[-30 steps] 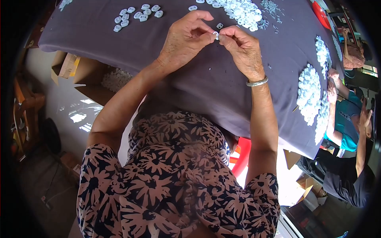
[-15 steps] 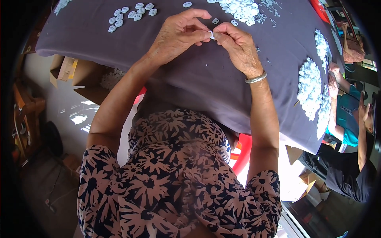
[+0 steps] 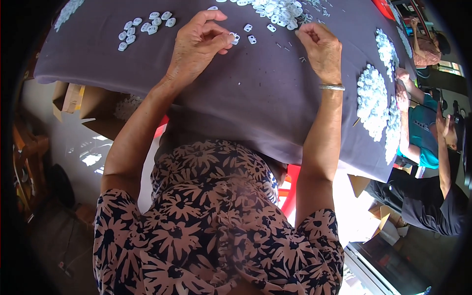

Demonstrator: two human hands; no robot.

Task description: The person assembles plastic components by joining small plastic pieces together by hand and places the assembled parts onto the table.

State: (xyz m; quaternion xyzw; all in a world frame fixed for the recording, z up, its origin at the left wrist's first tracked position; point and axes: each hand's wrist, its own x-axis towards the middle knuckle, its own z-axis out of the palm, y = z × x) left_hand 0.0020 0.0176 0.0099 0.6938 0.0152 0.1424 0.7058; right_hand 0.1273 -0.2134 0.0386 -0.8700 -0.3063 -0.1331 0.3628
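Grey-purple worktop (image 3: 275, 108), with a co-worker's hands (image 3: 402, 93) at its right edge by white heaps (image 3: 372, 101). Left hand (image 3: 191, 49) was pinched nearly closed at thumb and index, gripping what looked like one small white piece (image 3: 236, 39) just off the surface, other fingers loosely curled. Right hand (image 3: 322, 51) had thumb and index close together beside the main white pile (image 3: 278, 11) and pin scatter (image 3: 315, 7); couldn't tell if the tips met or had hold of a pin. Risks: fingertip-only grip, so a small slip could drop the piece among the loose ones; pins were thin and jumbled, so fingers could snag two at once or a brushing wrist could sweep strays off. Counts: 1 piece in the left hand, 3 loose two-hole pieces (image 3: 252, 39) between the hands, 12 grouped white pieces (image 3: 152, 30) over to the left, 1 lone piece (image 3: 212, 8) just beyond the left index, about 5 stray pins (image 3: 285, 48) near the right hand, 1 bracelet (image 3: 332, 87) on the right wrist; pile, heaps and scatter too dense to count
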